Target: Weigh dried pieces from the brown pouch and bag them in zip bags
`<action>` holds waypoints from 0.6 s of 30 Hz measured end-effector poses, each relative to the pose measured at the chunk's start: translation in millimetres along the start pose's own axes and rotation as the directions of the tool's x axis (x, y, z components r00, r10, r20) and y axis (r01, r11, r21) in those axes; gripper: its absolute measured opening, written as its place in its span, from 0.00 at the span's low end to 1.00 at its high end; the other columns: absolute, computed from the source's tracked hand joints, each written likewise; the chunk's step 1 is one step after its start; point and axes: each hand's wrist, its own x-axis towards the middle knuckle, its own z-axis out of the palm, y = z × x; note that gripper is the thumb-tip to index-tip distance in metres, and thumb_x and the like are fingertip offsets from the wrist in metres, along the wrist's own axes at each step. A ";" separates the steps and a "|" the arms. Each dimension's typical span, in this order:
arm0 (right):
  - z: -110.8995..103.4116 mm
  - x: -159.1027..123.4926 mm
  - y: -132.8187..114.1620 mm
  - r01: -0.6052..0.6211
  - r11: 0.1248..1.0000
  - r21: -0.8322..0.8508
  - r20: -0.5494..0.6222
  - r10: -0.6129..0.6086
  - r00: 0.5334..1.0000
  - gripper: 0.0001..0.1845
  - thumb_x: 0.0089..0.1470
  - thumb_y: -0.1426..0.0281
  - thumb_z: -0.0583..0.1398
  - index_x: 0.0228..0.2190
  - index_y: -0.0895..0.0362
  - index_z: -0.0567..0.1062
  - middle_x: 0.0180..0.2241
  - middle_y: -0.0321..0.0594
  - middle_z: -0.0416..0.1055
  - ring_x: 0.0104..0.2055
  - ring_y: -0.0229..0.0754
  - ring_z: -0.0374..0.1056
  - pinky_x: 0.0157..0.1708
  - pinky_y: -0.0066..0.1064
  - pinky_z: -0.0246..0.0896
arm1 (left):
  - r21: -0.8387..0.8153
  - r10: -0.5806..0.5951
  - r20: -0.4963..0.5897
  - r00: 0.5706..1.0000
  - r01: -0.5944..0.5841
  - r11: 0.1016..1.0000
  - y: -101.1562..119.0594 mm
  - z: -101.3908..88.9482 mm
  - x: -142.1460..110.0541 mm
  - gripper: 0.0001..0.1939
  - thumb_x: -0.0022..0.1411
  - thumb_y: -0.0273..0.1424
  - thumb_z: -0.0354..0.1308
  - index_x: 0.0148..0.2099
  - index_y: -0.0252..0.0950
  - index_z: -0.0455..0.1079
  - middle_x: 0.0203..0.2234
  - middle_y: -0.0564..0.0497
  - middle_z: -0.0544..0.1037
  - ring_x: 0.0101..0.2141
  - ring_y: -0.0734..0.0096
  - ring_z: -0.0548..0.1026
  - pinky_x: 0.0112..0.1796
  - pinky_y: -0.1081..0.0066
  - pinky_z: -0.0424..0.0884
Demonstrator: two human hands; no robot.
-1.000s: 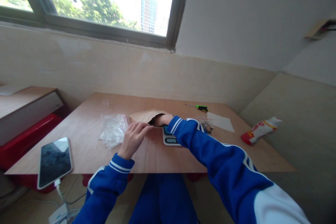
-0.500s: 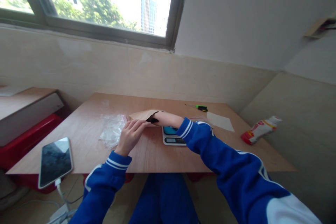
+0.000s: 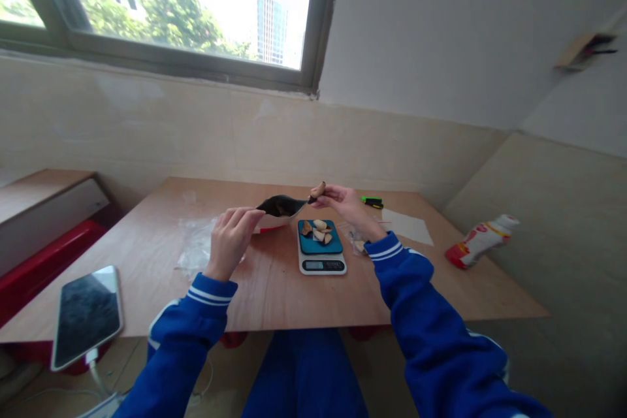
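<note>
The bench fills the space in front of me, its far edge near the wall. At its near left corner lies a tablet, its lower end reaching past the near edge with a cable plugged in, so a snag on that cable could drag it off. Over the bench's middle, toward the far edge, I have a dark-lined pouch with its mouth gaping; the fingers of my left hand grip its rim, and if that grip slackens, the pouch could tip and spill. A crumpled clear bag lies on the left edge's side of it. Right of the pouch, between far and near edges, sits a kitchen scale, its readout too small for me to read; a low wrist could knock it. Toward the right edge a red and white bottle leans in my view, and a white sheet and a green and black tool handle lie nearer the far edge. Several pale dried pieces are bunched on the scale's platform, where a bump could scatter them. Smallest is the single piece pinched in my right hand, above the scale's far edge; too light a pinch could drop it.
</note>
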 end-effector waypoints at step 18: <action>-49.3 -61.7 120.9 -0.523 0.837 -0.163 -0.060 0.521 0.852 0.13 0.44 0.62 0.65 0.26 0.60 0.75 0.18 0.38 0.72 0.18 0.36 0.63 0.18 0.26 0.59 | 0.190 -0.282 0.016 0.959 0.274 0.943 -47.9 47.9 46.4 0.11 0.64 0.33 0.48 0.45 0.37 0.69 0.37 0.44 0.72 0.39 0.57 0.68 0.39 0.62 0.63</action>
